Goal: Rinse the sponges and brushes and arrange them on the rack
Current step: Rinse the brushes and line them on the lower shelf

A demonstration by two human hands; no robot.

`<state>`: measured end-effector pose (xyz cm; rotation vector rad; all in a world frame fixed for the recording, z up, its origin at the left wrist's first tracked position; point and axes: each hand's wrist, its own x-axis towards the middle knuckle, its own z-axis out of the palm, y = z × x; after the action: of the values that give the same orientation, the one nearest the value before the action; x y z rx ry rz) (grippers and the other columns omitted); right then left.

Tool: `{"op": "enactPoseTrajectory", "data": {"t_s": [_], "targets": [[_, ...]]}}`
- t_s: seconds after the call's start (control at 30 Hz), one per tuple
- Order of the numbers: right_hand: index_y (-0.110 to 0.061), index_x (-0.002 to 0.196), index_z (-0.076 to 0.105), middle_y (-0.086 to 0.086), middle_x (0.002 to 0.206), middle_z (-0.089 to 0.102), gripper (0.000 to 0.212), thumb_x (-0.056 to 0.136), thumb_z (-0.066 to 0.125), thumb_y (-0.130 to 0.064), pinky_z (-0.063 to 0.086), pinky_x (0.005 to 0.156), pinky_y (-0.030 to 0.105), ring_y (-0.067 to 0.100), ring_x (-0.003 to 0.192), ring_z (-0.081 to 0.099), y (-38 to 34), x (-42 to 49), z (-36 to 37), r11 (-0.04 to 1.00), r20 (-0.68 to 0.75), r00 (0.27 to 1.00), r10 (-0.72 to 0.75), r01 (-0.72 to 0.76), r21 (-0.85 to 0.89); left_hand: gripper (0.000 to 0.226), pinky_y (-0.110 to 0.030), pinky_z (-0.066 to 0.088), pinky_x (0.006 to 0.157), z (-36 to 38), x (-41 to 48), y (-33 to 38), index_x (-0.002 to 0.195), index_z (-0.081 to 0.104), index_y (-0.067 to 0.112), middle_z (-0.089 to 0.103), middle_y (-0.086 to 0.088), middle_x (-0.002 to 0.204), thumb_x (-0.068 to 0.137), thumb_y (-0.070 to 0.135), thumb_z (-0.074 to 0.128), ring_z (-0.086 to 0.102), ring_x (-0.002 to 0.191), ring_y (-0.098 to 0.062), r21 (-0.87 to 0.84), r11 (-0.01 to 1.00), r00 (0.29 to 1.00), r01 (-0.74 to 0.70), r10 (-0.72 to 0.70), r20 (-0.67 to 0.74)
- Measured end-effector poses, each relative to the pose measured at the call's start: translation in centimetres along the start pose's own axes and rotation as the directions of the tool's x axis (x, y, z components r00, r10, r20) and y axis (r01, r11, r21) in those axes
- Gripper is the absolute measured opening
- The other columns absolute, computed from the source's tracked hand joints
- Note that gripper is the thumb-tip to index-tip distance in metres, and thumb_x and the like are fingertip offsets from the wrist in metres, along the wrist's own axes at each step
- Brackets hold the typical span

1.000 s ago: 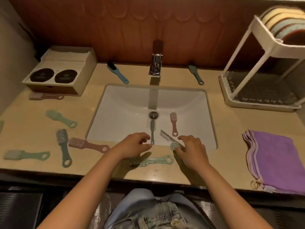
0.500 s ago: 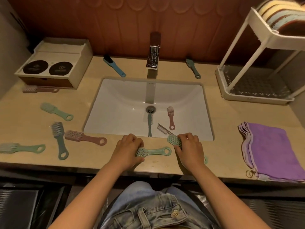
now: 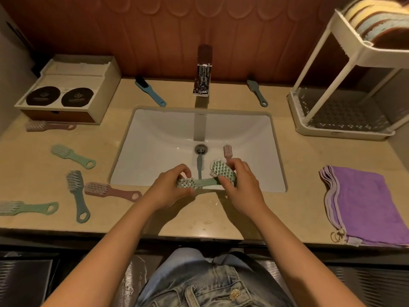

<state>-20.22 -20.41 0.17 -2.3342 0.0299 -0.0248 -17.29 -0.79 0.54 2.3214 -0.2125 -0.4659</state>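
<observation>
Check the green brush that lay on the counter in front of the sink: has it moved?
Yes. The left hand holds the green brush lifted over the sink's front rim; earlier it lay on the counter, nearer the person.

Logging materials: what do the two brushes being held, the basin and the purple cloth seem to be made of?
Left brush, gripped by the left hand, and right brush, in the right hand: likely moulded plastic, matte pale green, pale bristles. Basin: probably glazed ceramic, glossy white with reflections. Purple cloth: soft textile, folded in layers, hemmed edges; fibre unclear.
</observation>
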Motion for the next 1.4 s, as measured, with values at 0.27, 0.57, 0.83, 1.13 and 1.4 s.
{"op": "enactPoseTrajectory", "data": {"t_s": [0.27, 0.57, 0.83, 1.13, 1.4], "targets": [[-0.022, 0.112, 0.044, 0.004, 0.119, 0.054, 0.024, 0.092, 0.056, -0.026, 0.054, 0.063, 0.027, 0.024, 0.087, 0.064, -1.2, 2.1, -1.5, 0.955, 0.091, 0.986, 0.139, -0.158, 0.253, 0.022, -0.029, 0.059, 0.067, -1.4, 0.2, 2.5, 0.093, 0.064, 0.018, 0.062, -0.004, 0.094, 0.076, 0.011, 0.076, 0.063, 0.083, -0.019, -0.372, 0.928, 0.996, -0.019, -0.013, -0.083], [-0.023, 0.11, 0.043, -0.008, 0.096, 0.051, 0.022, 0.093, 0.056, -0.02, 0.044, 0.046, 0.014, 0.01, 0.061, 0.057, -2.5, 3.1, -1.5, 0.754, 0.116, 0.955, 0.272, -0.286, 0.592, 0.013, -0.023, 0.058, 0.07, -0.2, 2.3, 6.5, 0.102, 0.058, 0.019, 0.069, -0.002, 0.093, 0.09, 0.015, 0.059, 0.07, 0.081, -0.006, -0.904, 0.428, 0.931, -0.004, -0.327, -0.159], [-0.025, 0.109, 0.047, -0.001, 0.105, 0.057, 0.024, 0.089, 0.06, -0.023, 0.049, 0.067, 0.027, 0.016, 0.086, 0.06, -1.8, 3.8, -1.1, 0.738, 0.089, 0.939, 0.333, -0.319, 0.595, 0.029, -0.034, 0.053, 0.085, 1.4, 5.9, 9.9, 0.118, 0.055, 0.013, 0.065, -0.009, 0.11, 0.098, 0.03, 0.043, 0.065, 0.097, -0.019, -0.997, 0.036, 0.937, 0.066, -0.345, 0.049], [-0.019, 0.11, 0.049, -0.007, 0.098, 0.053, 0.023, 0.09, 0.059, -0.012, 0.044, 0.056, 0.007, 0.008, 0.083, 0.058, 1.9, 5.9, -5.3, 0.777, 0.07, 0.952, 0.299, -0.285, 0.561, 0.012, -0.023, 0.055, 0.055, 2.1, 11.4, 12.9, 0.088, 0.059, 0.016, 0.063, -0.002, 0.081, 0.095, 0.025, 0.053, 0.064, 0.072, -0.01, -0.929, 0.328, 0.928, 0.173, -0.371, 0.042], [-0.016, 0.118, 0.058, -0.003, 0.108, 0.061, 0.027, 0.091, 0.056, -0.015, 0.045, 0.074, 0.012, 0.008, 0.094, 0.057, 9.7, 9.7, -13.4, 0.862, -0.188, 0.899, 0.397, -0.294, 0.412, 0.013, -0.021, 0.049, 0.058, 3.0, 16.1, 15.4, 0.087, 0.061, 0.017, 0.063, 0.001, 0.081, 0.094, 0.026, 0.054, 0.06, 0.073, -0.011, -0.737, 0.61, 0.956, 0.291, -0.203, 0.21]]}}
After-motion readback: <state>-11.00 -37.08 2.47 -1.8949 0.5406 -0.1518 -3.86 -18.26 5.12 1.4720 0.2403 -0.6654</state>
